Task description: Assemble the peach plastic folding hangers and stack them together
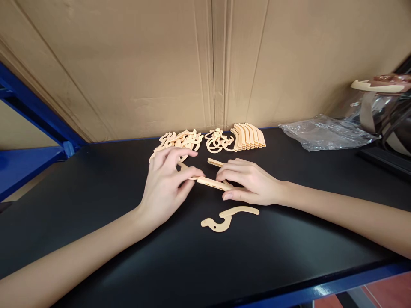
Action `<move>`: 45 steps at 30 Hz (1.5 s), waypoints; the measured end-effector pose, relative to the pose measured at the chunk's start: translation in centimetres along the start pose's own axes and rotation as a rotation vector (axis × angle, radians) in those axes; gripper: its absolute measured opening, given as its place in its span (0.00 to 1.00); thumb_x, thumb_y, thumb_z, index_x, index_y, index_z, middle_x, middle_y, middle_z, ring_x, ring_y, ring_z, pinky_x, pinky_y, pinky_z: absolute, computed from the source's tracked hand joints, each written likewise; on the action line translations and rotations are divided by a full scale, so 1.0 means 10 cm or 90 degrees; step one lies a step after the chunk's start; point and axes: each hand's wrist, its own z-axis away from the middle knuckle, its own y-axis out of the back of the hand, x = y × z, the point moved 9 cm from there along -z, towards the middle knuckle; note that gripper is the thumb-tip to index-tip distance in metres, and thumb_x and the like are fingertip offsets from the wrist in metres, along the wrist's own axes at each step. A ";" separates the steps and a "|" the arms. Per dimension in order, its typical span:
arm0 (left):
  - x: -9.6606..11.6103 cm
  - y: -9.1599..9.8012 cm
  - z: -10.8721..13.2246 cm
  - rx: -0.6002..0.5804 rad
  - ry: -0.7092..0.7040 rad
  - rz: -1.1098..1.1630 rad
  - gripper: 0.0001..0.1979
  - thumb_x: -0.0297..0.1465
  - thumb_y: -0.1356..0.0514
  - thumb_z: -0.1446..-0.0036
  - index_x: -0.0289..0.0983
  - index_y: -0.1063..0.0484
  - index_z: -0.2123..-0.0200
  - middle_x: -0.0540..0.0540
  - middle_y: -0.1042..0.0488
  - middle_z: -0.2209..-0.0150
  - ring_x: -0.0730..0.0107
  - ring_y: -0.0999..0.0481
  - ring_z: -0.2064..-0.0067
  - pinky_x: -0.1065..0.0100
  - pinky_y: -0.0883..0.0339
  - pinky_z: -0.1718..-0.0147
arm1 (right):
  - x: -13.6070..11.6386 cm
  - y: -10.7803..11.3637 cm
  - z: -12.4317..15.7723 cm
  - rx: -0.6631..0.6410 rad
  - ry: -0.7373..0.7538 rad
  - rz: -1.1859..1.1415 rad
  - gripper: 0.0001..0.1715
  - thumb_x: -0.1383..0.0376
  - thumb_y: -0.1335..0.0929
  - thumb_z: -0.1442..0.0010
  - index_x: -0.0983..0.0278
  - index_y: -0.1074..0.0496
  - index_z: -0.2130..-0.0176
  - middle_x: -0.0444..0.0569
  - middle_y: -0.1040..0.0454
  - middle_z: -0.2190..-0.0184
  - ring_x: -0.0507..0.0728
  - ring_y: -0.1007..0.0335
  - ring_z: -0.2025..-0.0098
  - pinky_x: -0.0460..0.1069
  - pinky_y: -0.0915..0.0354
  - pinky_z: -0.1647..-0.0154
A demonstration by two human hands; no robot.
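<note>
My left hand (168, 177) pinches a thin beige plastic hook piece (181, 166) between thumb and fingers; much of the piece is hidden by the hand. Its end meets a slotted beige hanger arm (212, 184), which my right hand (248, 179) grips by the other end. Another beige hanger arm (215, 162) lies just beyond the right fingers, partly covered by them. Nearer to me, a hook (217, 224) joined to a curved hanger arm (240, 210) lies flat on the black tabletop (144, 265).
At the back are a pile of beige hook pieces (183, 139), a smaller heap of curved pieces (218, 140) and a row of stacked hanger arms (248, 136). Cardboard (128, 64) stands behind. Clear plastic bags (324, 132) lie at right, near a blue frame edge (321, 291).
</note>
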 end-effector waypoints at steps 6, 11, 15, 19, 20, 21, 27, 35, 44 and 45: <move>-0.44 -0.09 0.02 0.017 0.219 0.274 0.12 0.24 0.46 0.43 0.41 0.23 0.71 0.49 0.30 0.65 0.67 0.29 0.59 0.61 0.34 0.55 | 0.05 0.03 0.03 0.015 -0.040 -0.055 0.19 0.55 0.39 0.32 0.66 0.31 0.52 0.52 0.26 0.54 0.50 0.33 0.69 0.47 0.36 0.65; -0.55 -0.28 0.01 -0.045 0.273 0.395 0.06 0.28 0.44 0.47 0.37 0.30 0.75 0.46 0.28 0.61 0.65 0.28 0.56 0.63 0.31 0.57 | 0.06 0.02 0.03 0.012 -0.055 -0.028 0.17 0.57 0.38 0.33 0.65 0.30 0.53 0.51 0.26 0.53 0.49 0.31 0.68 0.47 0.34 0.65; -0.42 -0.36 0.00 -0.122 0.224 0.419 0.04 0.28 0.44 0.46 0.38 0.36 0.73 0.43 0.28 0.56 0.61 0.28 0.51 0.59 0.32 0.54 | 0.10 0.01 0.02 0.020 -0.079 0.026 0.14 0.60 0.40 0.32 0.64 0.29 0.55 0.50 0.25 0.56 0.51 0.29 0.65 0.47 0.35 0.65; -0.26 -0.37 0.02 -0.175 0.147 0.419 0.09 0.31 0.41 0.45 0.39 0.42 0.71 0.44 0.29 0.53 0.62 0.29 0.48 0.60 0.34 0.51 | 0.22 0.02 0.03 0.026 -0.146 0.055 0.13 0.62 0.40 0.32 0.64 0.29 0.56 0.48 0.26 0.58 0.50 0.32 0.69 0.46 0.36 0.69; -0.24 -0.36 0.02 -0.181 0.136 0.409 0.12 0.32 0.39 0.46 0.39 0.43 0.71 0.44 0.30 0.51 0.62 0.30 0.47 0.60 0.34 0.50 | 0.25 0.03 0.04 0.027 -0.168 0.059 0.13 0.63 0.40 0.32 0.64 0.29 0.56 0.48 0.26 0.58 0.50 0.31 0.69 0.46 0.36 0.69; -0.22 -0.35 0.02 -0.185 0.128 0.396 0.15 0.35 0.37 0.47 0.39 0.43 0.71 0.43 0.31 0.49 0.61 0.31 0.45 0.59 0.35 0.49 | 0.28 0.03 0.05 0.027 -0.187 0.062 0.13 0.63 0.40 0.32 0.64 0.29 0.57 0.48 0.26 0.59 0.51 0.31 0.68 0.47 0.36 0.67; -0.25 -0.38 0.01 -0.182 0.161 0.359 0.21 0.41 0.33 0.51 0.39 0.44 0.73 0.42 0.28 0.50 0.57 0.30 0.46 0.56 0.34 0.50 | 0.38 0.02 0.07 0.029 -0.226 0.070 0.15 0.69 0.43 0.33 0.64 0.29 0.56 0.49 0.26 0.57 0.55 0.28 0.59 0.50 0.34 0.59; -0.33 -0.43 0.03 -0.167 0.222 0.405 0.15 0.38 0.35 0.47 0.39 0.37 0.62 0.42 0.29 0.45 0.63 0.26 0.52 0.58 0.31 0.53 | 0.45 0.02 0.08 0.048 -0.244 0.032 0.18 0.76 0.43 0.36 0.65 0.29 0.58 0.49 0.25 0.59 0.55 0.28 0.59 0.50 0.34 0.59; -0.21 -0.43 0.04 -0.224 0.156 0.240 0.23 0.45 0.35 0.49 0.39 0.33 0.55 0.50 0.28 0.62 0.65 0.26 0.62 0.62 0.30 0.59 | 0.45 0.03 0.09 0.061 -0.258 0.038 0.15 0.74 0.42 0.36 0.65 0.29 0.59 0.48 0.26 0.61 0.54 0.28 0.60 0.50 0.35 0.60; -0.18 -0.43 0.05 -0.231 0.140 0.203 0.25 0.46 0.35 0.49 0.39 0.33 0.52 0.50 0.29 0.63 0.65 0.26 0.62 0.62 0.31 0.60 | 0.46 0.04 0.10 0.067 -0.262 0.038 0.15 0.74 0.42 0.36 0.65 0.29 0.59 0.48 0.26 0.61 0.55 0.28 0.60 0.50 0.35 0.60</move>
